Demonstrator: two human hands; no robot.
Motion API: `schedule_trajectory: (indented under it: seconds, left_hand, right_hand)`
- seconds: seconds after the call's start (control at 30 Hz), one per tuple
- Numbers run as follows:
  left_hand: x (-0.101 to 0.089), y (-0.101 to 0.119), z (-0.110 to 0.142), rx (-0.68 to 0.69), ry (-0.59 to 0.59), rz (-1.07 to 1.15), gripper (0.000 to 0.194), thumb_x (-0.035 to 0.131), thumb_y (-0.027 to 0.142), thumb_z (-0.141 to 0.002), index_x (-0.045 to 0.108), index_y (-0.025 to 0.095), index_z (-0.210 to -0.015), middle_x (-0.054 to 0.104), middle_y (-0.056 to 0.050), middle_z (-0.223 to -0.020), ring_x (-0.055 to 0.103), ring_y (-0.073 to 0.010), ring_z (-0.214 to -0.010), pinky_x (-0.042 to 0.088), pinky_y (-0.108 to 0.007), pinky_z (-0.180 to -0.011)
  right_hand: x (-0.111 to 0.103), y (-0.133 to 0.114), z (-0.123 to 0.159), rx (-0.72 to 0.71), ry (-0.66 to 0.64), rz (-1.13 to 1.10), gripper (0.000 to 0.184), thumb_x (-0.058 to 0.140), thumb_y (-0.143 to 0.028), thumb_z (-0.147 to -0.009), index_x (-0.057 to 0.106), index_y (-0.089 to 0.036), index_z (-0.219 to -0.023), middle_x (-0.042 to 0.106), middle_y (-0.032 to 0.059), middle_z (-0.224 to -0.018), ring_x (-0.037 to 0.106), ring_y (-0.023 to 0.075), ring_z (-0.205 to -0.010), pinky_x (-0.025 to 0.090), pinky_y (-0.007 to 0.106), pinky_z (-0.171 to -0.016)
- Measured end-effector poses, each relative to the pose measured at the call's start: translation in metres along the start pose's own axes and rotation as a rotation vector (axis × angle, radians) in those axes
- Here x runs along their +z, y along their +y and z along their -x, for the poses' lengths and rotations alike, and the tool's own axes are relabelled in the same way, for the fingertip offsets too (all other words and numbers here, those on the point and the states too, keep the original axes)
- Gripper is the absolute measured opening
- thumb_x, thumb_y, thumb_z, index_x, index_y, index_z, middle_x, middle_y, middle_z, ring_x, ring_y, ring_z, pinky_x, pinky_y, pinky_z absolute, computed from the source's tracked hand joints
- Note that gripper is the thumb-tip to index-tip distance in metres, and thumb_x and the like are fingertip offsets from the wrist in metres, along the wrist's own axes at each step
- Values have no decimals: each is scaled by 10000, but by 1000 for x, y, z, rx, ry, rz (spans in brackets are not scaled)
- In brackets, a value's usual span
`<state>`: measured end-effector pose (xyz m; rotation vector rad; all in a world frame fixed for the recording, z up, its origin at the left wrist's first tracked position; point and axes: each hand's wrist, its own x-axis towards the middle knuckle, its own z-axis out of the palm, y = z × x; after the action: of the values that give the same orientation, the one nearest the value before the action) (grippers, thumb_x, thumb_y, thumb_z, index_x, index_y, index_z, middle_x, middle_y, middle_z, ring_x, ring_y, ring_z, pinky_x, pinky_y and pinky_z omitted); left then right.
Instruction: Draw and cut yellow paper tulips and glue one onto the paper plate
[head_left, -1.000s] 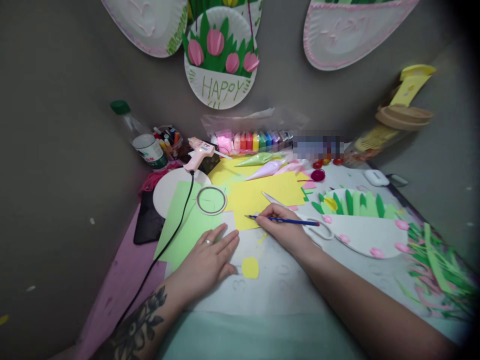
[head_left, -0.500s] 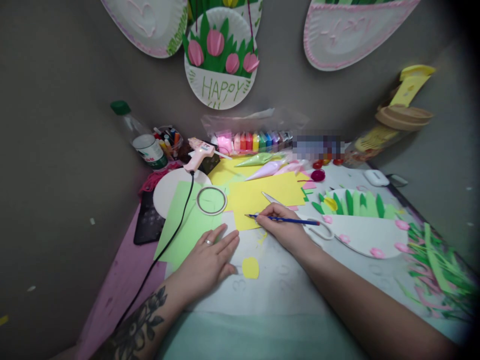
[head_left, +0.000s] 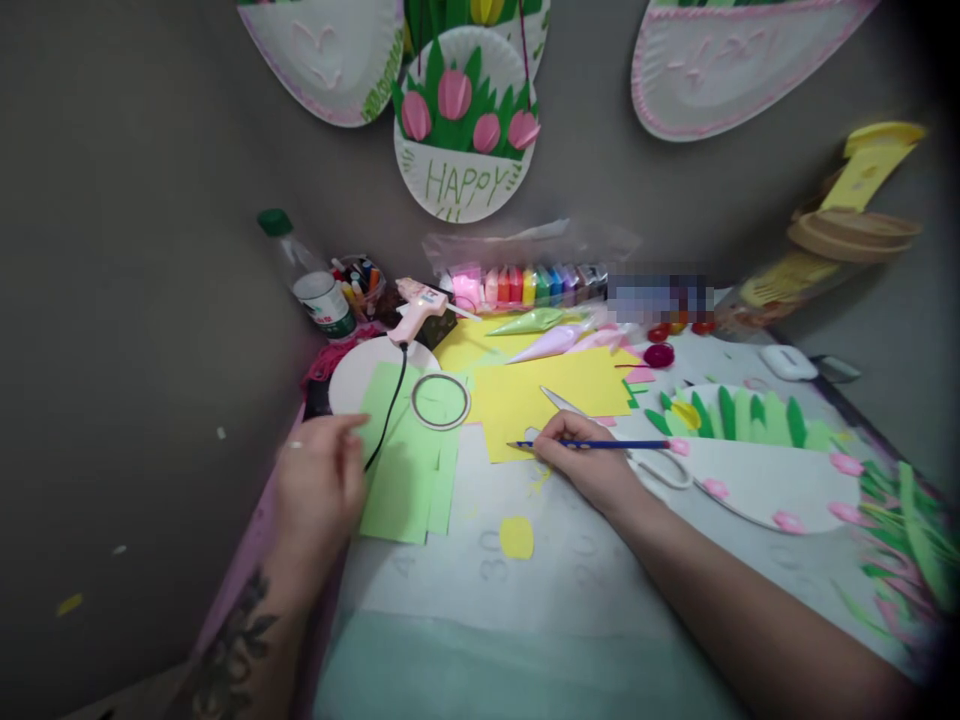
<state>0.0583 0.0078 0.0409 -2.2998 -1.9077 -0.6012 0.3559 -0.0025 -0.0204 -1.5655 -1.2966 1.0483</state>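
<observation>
My right hand [head_left: 581, 452] pinches a blue pencil [head_left: 622, 444], its tip over the yellow paper sheet [head_left: 555, 400]. Beside and partly under that hand lie white-handled scissors [head_left: 664, 468]. A small cut yellow piece with rounded corners [head_left: 517, 537] rests on the white mat nearer to me. My left hand [head_left: 319, 490], slightly blurred, is raised at the table's left edge with fingers curled in. The black cord [head_left: 390, 415] of the pink glue gun [head_left: 416, 310] disappears behind it; whether the fingers hold anything is hidden. Green paper [head_left: 401, 480] lies to its right, under a roll of tape [head_left: 441, 400].
Along the wall stand a bottle [head_left: 319, 290], a pen holder [head_left: 360, 285], colored clay packs [head_left: 540, 287] and a tilted cup [head_left: 817, 265]. A decorated paper-plate half [head_left: 780, 480] and green and pink scraps [head_left: 904, 540] lie right. Finished plates hang on the wall.
My left hand has lifted off the mat beside the green paper and moved left to the table edge. My right hand keeps the pencil at the yellow sheet. The view has shifted slightly.
</observation>
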Motion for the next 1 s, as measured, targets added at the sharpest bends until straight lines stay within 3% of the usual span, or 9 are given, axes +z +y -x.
schedule_trajectory:
  seconds: [0.07,0.2,0.37,0.73,0.9,1.0]
  left_hand:
    - [-19,-20,-9,-191,-26,-173,274,360,207,-893,570,164,-1063,691,-99,-942,642,-273,-872,477,-396,-786]
    - [-34,-42,-14,-155,-370,-388,327,350,137,-840,565,174,-1084,660,-136,-936,654,-300,-811,464,-401,-725]
    - [-24,-44,-9,-100,-511,-401,424,352,52,-746,608,182,-1058,665,-159,-959,656,-314,-801,455,-411,-724]
    - [-11,-50,-15,-133,-476,-371,407,355,77,-768,565,150,-1109,673,-161,-988,666,-301,-846,480,-410,-750]
    - [7,-58,-19,-192,-324,-227,494,396,76,-740,493,98,-1224,644,-181,-1156,595,-303,-1101,482,-421,-880]
    - [16,-67,-18,-198,-366,-172,497,401,68,-735,490,95,-1223,623,-189,-1199,571,-296,-1152,467,-419,-924]
  right_hand:
    - [1,0,1,2,10,-20,184,657,-335,-719,559,-199,-641,532,-20,-591,458,136,-565,340,254,-518]
    - [2,-1,1,9,2,-43,210,658,-364,-724,548,-204,-642,497,-29,-570,434,129,-543,320,251,-502]
    - [2,2,1,14,5,-46,195,655,-355,-731,553,-206,-658,498,-31,-572,429,126,-531,307,251,-495]
    - [1,2,1,23,8,-63,199,668,-354,-723,553,-207,-654,509,-31,-576,441,133,-541,310,261,-509]
    - [1,1,1,21,3,-47,208,662,-369,-721,552,-208,-649,504,-33,-567,442,130,-535,329,255,-502]
    - [1,1,1,4,6,-40,200,657,-361,-724,555,-204,-652,512,-29,-573,448,129,-544,338,249,-499]
